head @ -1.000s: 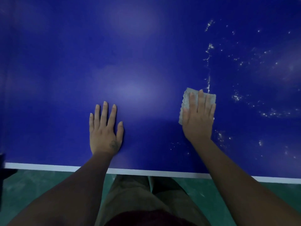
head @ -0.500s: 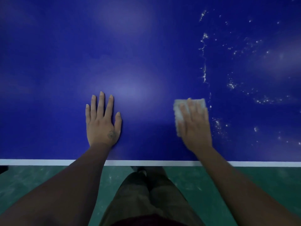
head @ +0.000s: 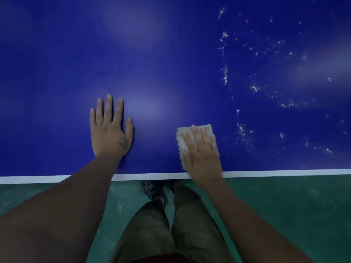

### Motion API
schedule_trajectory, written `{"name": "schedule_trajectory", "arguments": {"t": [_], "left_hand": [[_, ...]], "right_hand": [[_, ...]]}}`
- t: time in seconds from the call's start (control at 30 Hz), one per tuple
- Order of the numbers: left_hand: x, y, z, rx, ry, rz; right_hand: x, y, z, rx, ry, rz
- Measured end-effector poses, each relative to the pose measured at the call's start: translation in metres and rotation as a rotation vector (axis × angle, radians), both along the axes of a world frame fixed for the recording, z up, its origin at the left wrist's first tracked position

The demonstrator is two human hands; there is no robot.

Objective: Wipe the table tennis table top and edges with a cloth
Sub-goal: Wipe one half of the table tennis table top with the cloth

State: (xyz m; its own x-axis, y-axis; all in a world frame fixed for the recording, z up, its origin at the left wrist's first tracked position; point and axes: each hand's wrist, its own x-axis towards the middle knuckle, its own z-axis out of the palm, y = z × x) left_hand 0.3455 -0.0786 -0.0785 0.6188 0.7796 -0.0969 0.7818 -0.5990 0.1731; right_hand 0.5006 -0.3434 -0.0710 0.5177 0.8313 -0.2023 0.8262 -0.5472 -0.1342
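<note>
Cloth (head: 180, 144), a pale folded pad, lay flat on the blue table tennis table top (head: 171, 54) beneath the right hand (head: 203, 158). That hand's straight fingers (head: 197, 138) pressed down on it (its far and left margins showed past them), just beyond the white edge line (head: 152, 176). The left hand (head: 109, 133) rested flat and empty, fingers spread, further left. White specks (head: 254, 88) dotted the surface to the right. Nearer lay a green floor (head: 284, 205), trousers (head: 152, 234) and a perforated shoe (head: 149, 186).

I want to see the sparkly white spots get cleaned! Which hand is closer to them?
Right. The right hand, pressing the cloth, lies just left of the white spots; the left hand rests flat farther left.
</note>
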Motion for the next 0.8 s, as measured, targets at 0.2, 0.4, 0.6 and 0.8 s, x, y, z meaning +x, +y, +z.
{"name": "schedule_trajectory", "arguments": {"t": [0.2, 0.4, 0.6, 0.8], "left_hand": [[0.001, -0.001, 0.001, 0.023, -0.030, 0.002], [0.004, -0.004, -0.001, 0.067, -0.062, 0.011], [0.035, -0.015, 0.002, 0.106, -0.103, 0.085], [0.123, -0.032, 0.008, 0.015, -0.214, 0.098]], "right_hand": [[0.102, -0.063, 0.005, -0.120, -0.056, -0.288], [0.063, -0.032, 0.003, -0.045, -0.062, -0.196], [0.068, -0.061, -0.001, 0.042, -0.012, 0.047], [0.143, -0.115, 0.001, -0.135, -0.059, -0.019]]}}
